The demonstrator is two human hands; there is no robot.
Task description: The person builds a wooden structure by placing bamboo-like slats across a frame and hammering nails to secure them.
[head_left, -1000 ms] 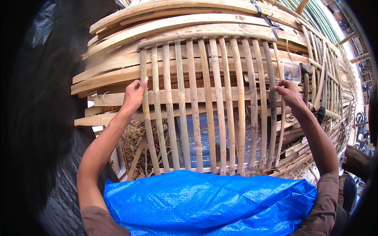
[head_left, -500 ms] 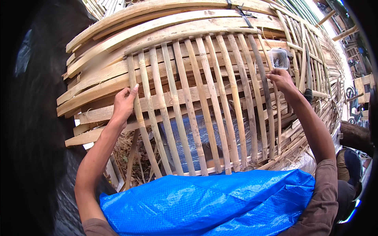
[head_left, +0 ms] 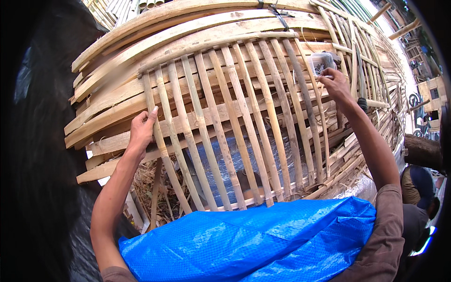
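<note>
A bamboo slat panel [head_left: 255, 122] lies before me, its several upright slats joined to a crosspiece along the far end. My left hand [head_left: 142, 129] is closed round the leftmost bamboo slat [head_left: 149, 96], thumb on top. On the right, my right hand [head_left: 339, 85] is at the near edge of a clear plastic container [head_left: 321, 59] that holds small, thin metal pieces, apparently nails. Its fingertips are pinched together, and whatever may be between them is too small to make out.
Stacked wooden planks [head_left: 105, 110] lie under and beyond the panel. A blue tarp [head_left: 253, 239] covers the space in front of my body. Another slatted bamboo panel [head_left: 359, 58] stands at the far right. Black sheeting [head_left: 44, 141] hangs at the left.
My right hand has moved up from beside the panel's right slats to the plastic container. My left hand keeps its hold on the leftmost slat. The whole view has shifted slightly.
</note>
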